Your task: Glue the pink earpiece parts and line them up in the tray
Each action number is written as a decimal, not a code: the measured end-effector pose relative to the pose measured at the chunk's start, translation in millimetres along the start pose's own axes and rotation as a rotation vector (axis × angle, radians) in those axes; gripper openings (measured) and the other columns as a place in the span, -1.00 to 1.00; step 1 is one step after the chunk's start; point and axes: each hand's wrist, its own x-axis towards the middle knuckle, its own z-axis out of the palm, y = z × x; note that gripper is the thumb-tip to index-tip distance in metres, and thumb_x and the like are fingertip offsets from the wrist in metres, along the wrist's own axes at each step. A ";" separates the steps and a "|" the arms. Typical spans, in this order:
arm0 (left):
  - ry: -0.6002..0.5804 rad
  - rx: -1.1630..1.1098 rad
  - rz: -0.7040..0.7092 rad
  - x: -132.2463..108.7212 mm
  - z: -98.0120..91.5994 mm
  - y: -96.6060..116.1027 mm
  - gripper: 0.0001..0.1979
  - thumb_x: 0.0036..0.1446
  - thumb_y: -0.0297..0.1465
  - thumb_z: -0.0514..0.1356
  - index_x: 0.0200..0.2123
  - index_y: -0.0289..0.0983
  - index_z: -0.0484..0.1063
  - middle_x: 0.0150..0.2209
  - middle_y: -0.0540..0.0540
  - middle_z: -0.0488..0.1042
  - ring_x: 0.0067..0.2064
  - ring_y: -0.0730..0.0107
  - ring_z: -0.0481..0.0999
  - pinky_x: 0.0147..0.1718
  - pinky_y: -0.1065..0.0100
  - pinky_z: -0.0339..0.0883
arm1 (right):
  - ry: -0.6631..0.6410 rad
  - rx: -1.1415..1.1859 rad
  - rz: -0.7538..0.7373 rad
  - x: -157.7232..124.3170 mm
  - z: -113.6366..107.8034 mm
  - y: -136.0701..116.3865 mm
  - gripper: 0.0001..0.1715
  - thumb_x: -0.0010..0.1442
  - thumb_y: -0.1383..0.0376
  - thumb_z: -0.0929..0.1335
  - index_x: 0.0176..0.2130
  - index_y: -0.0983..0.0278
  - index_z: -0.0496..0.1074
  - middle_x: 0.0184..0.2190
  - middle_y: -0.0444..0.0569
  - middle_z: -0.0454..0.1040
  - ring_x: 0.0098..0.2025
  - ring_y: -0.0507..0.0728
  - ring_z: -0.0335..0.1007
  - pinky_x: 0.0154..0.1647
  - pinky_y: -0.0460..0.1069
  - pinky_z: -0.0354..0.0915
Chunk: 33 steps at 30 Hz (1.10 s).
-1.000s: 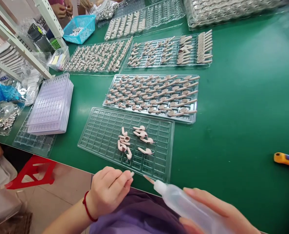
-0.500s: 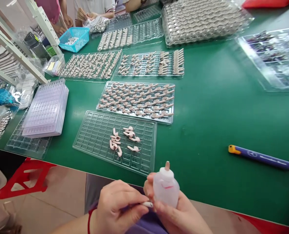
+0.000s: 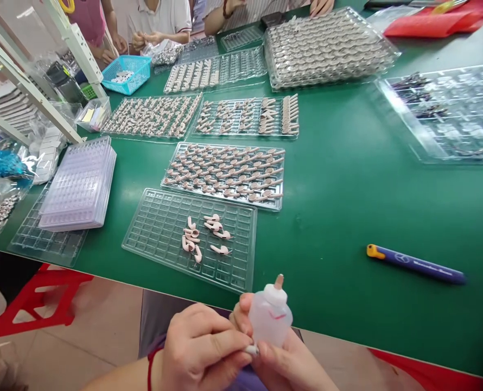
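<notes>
Near the table's front edge, my left hand point(image 3: 207, 345) pinches a slim white earbud piece point(image 3: 251, 350) between thumb and fingers; most of the piece is hidden by them. My right hand point(image 3: 280, 358) is wrapped around a translucent squeeze bottle point(image 3: 269, 317) with a white cap and a tan tip pointing up. The earbud piece's end lies close to the right thumb; whether they touch I cannot tell. Just beyond my hands is a clear compartment tray point(image 3: 156, 228) with several loose white earbud shells point(image 3: 191, 233) on it.
A filled tray of earbud parts point(image 3: 225, 171) lies behind, with further trays beyond. A blue cutter-like tool point(image 3: 420, 265) is at right. Stacked plastic trays point(image 3: 76, 184) stand left, near a blue basket point(image 3: 129, 79). Co-workers sit across the table.
The view has shifted slightly, showing more of the table's far side. My hands keep the same holds, and the bottle sits slightly further left in view.
</notes>
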 end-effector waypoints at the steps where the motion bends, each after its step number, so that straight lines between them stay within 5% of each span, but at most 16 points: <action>1: 0.004 0.001 0.006 -0.1 0.2 -0.1 -0.82 0.32 -0.44 0.12 -0.13 -0.35 0.50 -0.34 -0.19 0.58 -0.33 0.37 0.53 -0.29 0.40 0.42 | 0.020 0.005 0.001 -0.6 1.6 0.0 -0.49 -0.16 0.14 0.62 -0.21 0.15 0.47 -0.42 -0.17 0.37 -0.38 -0.02 0.26 -0.32 -0.11 0.24; 21: 0.068 -0.021 -0.077 -4.9 3.0 1.4 -0.83 0.29 -0.45 0.16 -0.11 -0.28 0.53 -0.29 -0.17 0.61 -0.32 0.36 0.56 -0.27 0.40 0.45 | 0.121 -0.037 0.012 -2.1 15.7 -1.9 -0.47 -0.16 0.05 0.60 -0.20 0.15 0.49 -0.40 -0.18 0.36 -0.37 -0.01 0.29 -0.30 -0.11 0.29; 23: 0.039 -0.120 -0.230 -11.2 4.0 0.4 -0.86 0.27 -0.42 0.20 -0.18 -0.28 0.57 -0.31 -0.16 0.63 -0.32 0.37 0.58 -0.26 0.41 0.44 | 0.168 -0.163 -0.063 -3.3 9.3 -1.5 -0.45 -0.17 0.03 0.60 -0.21 0.17 0.48 -0.42 -0.16 0.38 -0.39 0.01 0.29 -0.35 -0.10 0.30; 26: 0.048 -0.432 -0.722 -23.0 9.3 -3.1 -0.79 0.22 -0.26 0.26 -0.28 -0.29 0.57 -0.33 -0.16 0.66 -0.33 0.37 0.60 -0.31 0.45 0.44 | 0.234 -0.562 -0.371 -6.3 -8.0 -2.5 -0.61 -0.03 0.15 0.57 -0.21 0.14 0.47 -0.40 -0.12 0.45 -0.42 0.04 0.35 -0.42 -0.08 0.33; 29: 0.136 -0.792 -1.115 -31.4 18.6 -9.1 -0.61 0.05 -0.08 0.35 -0.32 -0.32 0.46 -0.34 -0.18 0.65 -0.36 0.40 0.59 -0.38 0.48 0.43 | 0.022 -1.040 -0.762 -6.1 -25.1 -4.9 -0.55 0.04 0.42 0.50 -0.08 0.06 0.46 -0.34 -0.07 0.52 -0.35 0.12 0.45 -0.38 -0.03 0.41; 33: 0.211 -1.000 -1.260 -33.6 29.3 -17.3 -0.47 -0.16 -0.03 0.45 -0.40 -0.30 0.33 -0.52 -0.02 0.55 -0.55 0.53 0.48 -0.49 0.51 0.36 | -0.206 -1.347 -1.007 0.5 -32.4 -6.4 -0.37 0.07 0.59 0.35 0.07 0.11 0.38 -0.32 0.00 0.57 -0.33 0.16 0.50 -0.36 0.04 0.47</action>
